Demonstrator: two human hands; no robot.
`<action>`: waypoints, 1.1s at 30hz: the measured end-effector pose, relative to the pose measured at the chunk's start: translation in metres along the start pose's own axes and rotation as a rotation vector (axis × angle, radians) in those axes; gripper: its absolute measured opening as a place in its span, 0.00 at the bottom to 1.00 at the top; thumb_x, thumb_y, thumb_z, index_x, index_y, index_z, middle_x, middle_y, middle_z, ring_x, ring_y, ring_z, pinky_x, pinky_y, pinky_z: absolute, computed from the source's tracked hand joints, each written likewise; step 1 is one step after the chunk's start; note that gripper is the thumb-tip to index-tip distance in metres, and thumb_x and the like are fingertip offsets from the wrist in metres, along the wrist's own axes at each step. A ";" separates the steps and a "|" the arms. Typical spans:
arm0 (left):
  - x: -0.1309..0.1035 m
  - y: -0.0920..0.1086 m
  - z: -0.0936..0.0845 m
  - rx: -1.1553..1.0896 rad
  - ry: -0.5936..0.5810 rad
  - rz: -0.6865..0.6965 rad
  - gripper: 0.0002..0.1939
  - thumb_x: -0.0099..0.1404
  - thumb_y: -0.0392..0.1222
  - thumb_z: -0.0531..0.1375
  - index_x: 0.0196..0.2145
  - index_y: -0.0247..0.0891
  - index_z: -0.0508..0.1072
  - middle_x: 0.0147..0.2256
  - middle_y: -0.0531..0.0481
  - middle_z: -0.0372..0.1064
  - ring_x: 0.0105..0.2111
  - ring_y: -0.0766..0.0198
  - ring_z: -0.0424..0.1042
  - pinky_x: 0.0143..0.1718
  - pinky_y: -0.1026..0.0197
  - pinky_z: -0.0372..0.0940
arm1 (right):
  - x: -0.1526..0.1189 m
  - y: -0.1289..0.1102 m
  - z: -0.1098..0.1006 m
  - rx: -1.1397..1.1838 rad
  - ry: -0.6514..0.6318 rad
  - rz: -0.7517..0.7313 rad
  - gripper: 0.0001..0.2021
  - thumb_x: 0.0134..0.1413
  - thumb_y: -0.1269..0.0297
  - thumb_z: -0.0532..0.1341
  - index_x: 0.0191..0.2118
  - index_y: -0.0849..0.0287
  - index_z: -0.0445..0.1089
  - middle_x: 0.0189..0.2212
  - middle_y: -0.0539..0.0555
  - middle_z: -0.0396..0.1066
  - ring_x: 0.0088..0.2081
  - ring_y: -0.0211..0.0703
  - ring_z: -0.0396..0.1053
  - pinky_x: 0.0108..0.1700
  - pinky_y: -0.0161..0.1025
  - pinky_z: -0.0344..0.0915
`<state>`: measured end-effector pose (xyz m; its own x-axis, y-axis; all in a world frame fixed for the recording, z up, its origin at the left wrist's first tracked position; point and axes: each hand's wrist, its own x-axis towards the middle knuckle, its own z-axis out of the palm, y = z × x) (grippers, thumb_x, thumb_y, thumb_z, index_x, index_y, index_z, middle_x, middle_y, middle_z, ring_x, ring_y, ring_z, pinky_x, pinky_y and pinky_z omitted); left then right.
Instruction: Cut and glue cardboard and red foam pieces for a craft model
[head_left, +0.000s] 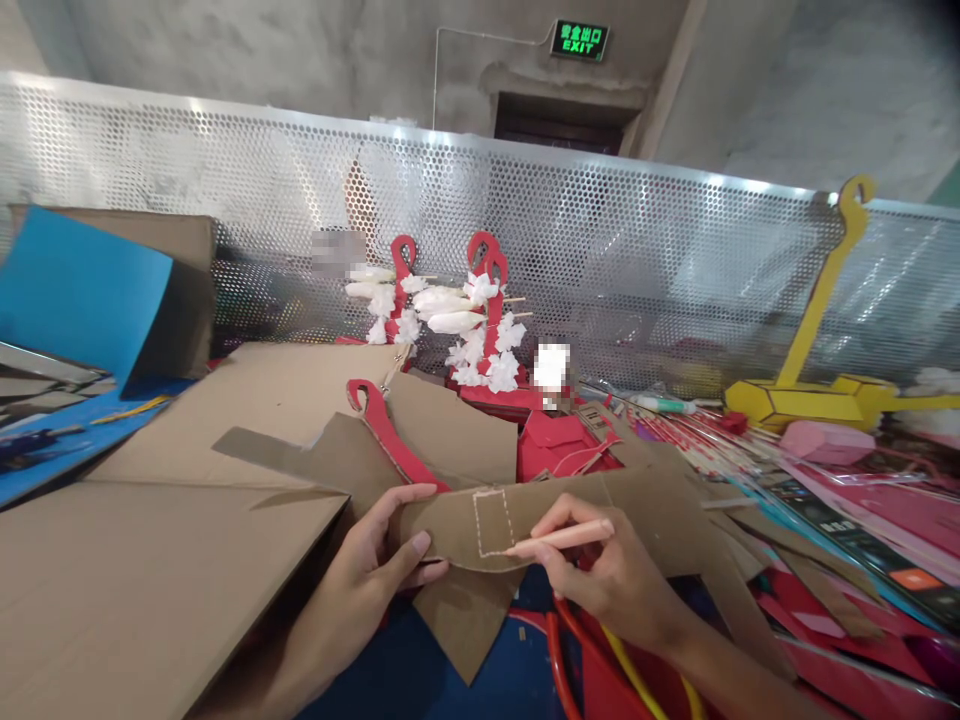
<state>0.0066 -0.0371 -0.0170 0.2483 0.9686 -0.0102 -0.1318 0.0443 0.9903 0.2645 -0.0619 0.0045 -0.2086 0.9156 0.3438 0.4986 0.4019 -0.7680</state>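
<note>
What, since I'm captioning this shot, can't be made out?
Head view: some fingers of the left hand, behind the cardboard piece.
Head view: lower part of the doorway, behind the perforated panel.
Head view: one end of the yellow piece, cut off at the right edge.
Head view: whatever the white pixelated patch covers.

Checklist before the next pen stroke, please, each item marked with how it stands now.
1. Left hand grips the cardboard piece: ok.
2. Right hand holds the pale pen, tip at the dashed outline's lower right corner: ok.
3. Left fingers off the outline: ok.
4. Outline closed at that corner: cannot tell, the tip covers it.
5. Cardboard supported underneath: cannot tell.
6. Surroundings uncluttered: not ok, the red hooked piece sits right behind.
</note>
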 end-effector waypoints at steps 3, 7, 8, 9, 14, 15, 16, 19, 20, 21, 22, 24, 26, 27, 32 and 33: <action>0.000 0.001 0.000 0.008 -0.006 0.005 0.30 0.59 0.54 0.71 0.56 0.42 0.72 0.49 0.46 0.71 0.46 0.53 0.76 0.50 0.53 0.76 | 0.000 0.001 0.000 0.040 0.012 0.013 0.13 0.59 0.59 0.62 0.28 0.60 0.77 0.29 0.53 0.73 0.22 0.33 0.65 0.23 0.32 0.57; 0.000 0.003 0.001 0.021 0.002 0.001 0.30 0.59 0.55 0.71 0.56 0.43 0.72 0.48 0.46 0.72 0.46 0.53 0.77 0.49 0.54 0.76 | -0.001 0.007 0.000 0.103 0.025 0.017 0.13 0.59 0.59 0.61 0.30 0.61 0.78 0.28 0.52 0.71 0.22 0.33 0.66 0.23 0.31 0.60; 0.000 0.003 0.001 0.021 0.005 0.000 0.30 0.59 0.55 0.71 0.56 0.43 0.72 0.49 0.46 0.72 0.46 0.53 0.77 0.49 0.54 0.76 | -0.001 0.009 0.000 0.109 0.024 0.016 0.13 0.60 0.60 0.61 0.30 0.61 0.78 0.28 0.52 0.70 0.22 0.33 0.66 0.23 0.30 0.61; -0.001 0.003 0.001 0.020 0.008 0.001 0.30 0.59 0.55 0.71 0.55 0.43 0.73 0.49 0.46 0.72 0.46 0.53 0.77 0.49 0.54 0.76 | -0.001 0.010 0.000 0.114 0.024 0.015 0.13 0.60 0.60 0.61 0.29 0.61 0.78 0.28 0.52 0.70 0.22 0.32 0.66 0.23 0.30 0.61; -0.001 0.004 0.001 0.032 0.009 -0.006 0.30 0.58 0.57 0.71 0.55 0.44 0.73 0.50 0.46 0.71 0.46 0.52 0.77 0.48 0.54 0.77 | -0.002 0.015 0.000 0.163 0.022 0.012 0.15 0.62 0.58 0.61 0.29 0.62 0.78 0.30 0.53 0.70 0.22 0.32 0.67 0.23 0.31 0.64; -0.001 0.004 0.001 0.029 0.012 -0.002 0.30 0.58 0.57 0.71 0.55 0.44 0.73 0.50 0.45 0.71 0.46 0.52 0.77 0.48 0.54 0.77 | -0.002 0.015 -0.001 0.170 0.027 0.011 0.16 0.63 0.57 0.61 0.30 0.62 0.79 0.31 0.54 0.71 0.22 0.32 0.67 0.24 0.31 0.64; -0.001 0.003 0.001 0.026 0.013 0.004 0.30 0.59 0.56 0.71 0.55 0.44 0.73 0.51 0.45 0.71 0.47 0.52 0.76 0.48 0.54 0.77 | -0.001 0.014 -0.003 0.174 0.038 0.007 0.17 0.64 0.55 0.60 0.32 0.62 0.79 0.31 0.54 0.71 0.22 0.33 0.68 0.24 0.31 0.65; 0.000 0.002 0.001 0.017 0.009 0.022 0.28 0.59 0.55 0.71 0.54 0.44 0.74 0.51 0.45 0.71 0.48 0.51 0.75 0.48 0.55 0.77 | 0.003 0.012 -0.009 0.148 0.109 -0.002 0.17 0.65 0.53 0.60 0.37 0.61 0.80 0.32 0.55 0.74 0.23 0.35 0.68 0.26 0.32 0.66; 0.001 0.001 0.001 0.020 0.006 0.023 0.28 0.59 0.55 0.71 0.54 0.44 0.74 0.51 0.45 0.71 0.48 0.51 0.75 0.48 0.55 0.77 | 0.005 0.012 -0.012 0.131 0.131 -0.006 0.16 0.65 0.53 0.61 0.38 0.61 0.79 0.32 0.55 0.75 0.24 0.35 0.68 0.26 0.32 0.66; 0.001 0.001 0.000 0.022 0.006 0.024 0.28 0.59 0.55 0.71 0.54 0.44 0.74 0.50 0.45 0.72 0.48 0.51 0.75 0.47 0.55 0.77 | 0.007 0.011 -0.014 0.117 0.138 -0.012 0.16 0.65 0.53 0.61 0.39 0.61 0.79 0.32 0.55 0.75 0.25 0.36 0.69 0.27 0.33 0.67; 0.002 0.000 0.000 0.025 0.007 0.025 0.28 0.59 0.55 0.71 0.54 0.44 0.74 0.50 0.46 0.72 0.48 0.51 0.75 0.47 0.54 0.77 | 0.009 0.011 -0.016 0.105 0.135 -0.015 0.15 0.65 0.53 0.61 0.40 0.60 0.79 0.32 0.55 0.76 0.25 0.36 0.69 0.27 0.33 0.67; 0.002 -0.001 -0.001 0.030 0.007 0.024 0.29 0.59 0.56 0.71 0.54 0.44 0.74 0.50 0.45 0.71 0.49 0.50 0.75 0.48 0.54 0.77 | 0.012 0.010 -0.018 0.099 0.126 -0.013 0.15 0.65 0.53 0.61 0.41 0.60 0.79 0.31 0.54 0.76 0.25 0.37 0.69 0.27 0.33 0.67; 0.003 -0.002 -0.002 0.029 0.004 0.023 0.29 0.59 0.56 0.70 0.55 0.45 0.73 0.50 0.45 0.71 0.48 0.50 0.75 0.48 0.54 0.77 | 0.013 0.011 -0.019 0.110 0.126 -0.009 0.14 0.63 0.53 0.62 0.39 0.60 0.77 0.30 0.53 0.75 0.25 0.37 0.70 0.26 0.32 0.66; 0.003 -0.002 -0.002 0.028 0.002 0.023 0.30 0.59 0.57 0.70 0.55 0.45 0.73 0.50 0.45 0.71 0.48 0.51 0.75 0.48 0.54 0.77 | 0.013 0.011 -0.019 0.118 0.135 -0.007 0.14 0.63 0.53 0.63 0.37 0.60 0.76 0.29 0.53 0.74 0.25 0.37 0.70 0.25 0.32 0.65; 0.003 -0.002 -0.002 0.037 0.008 0.024 0.30 0.58 0.57 0.71 0.55 0.45 0.74 0.49 0.46 0.71 0.47 0.51 0.75 0.47 0.54 0.78 | 0.013 0.016 -0.020 0.162 0.146 0.017 0.15 0.63 0.53 0.62 0.33 0.60 0.72 0.25 0.50 0.70 0.22 0.36 0.68 0.25 0.33 0.64; 0.003 -0.001 -0.002 0.041 0.011 0.023 0.30 0.58 0.58 0.71 0.55 0.45 0.74 0.48 0.46 0.71 0.47 0.51 0.75 0.47 0.54 0.78 | 0.013 0.016 -0.020 0.148 0.141 0.011 0.15 0.63 0.53 0.62 0.32 0.60 0.73 0.25 0.50 0.69 0.22 0.36 0.68 0.25 0.33 0.63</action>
<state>0.0060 -0.0337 -0.0182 0.2353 0.9719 0.0116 -0.0977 0.0118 0.9951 0.2869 -0.0435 0.0076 -0.0789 0.9133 0.3996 0.3685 0.3991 -0.8396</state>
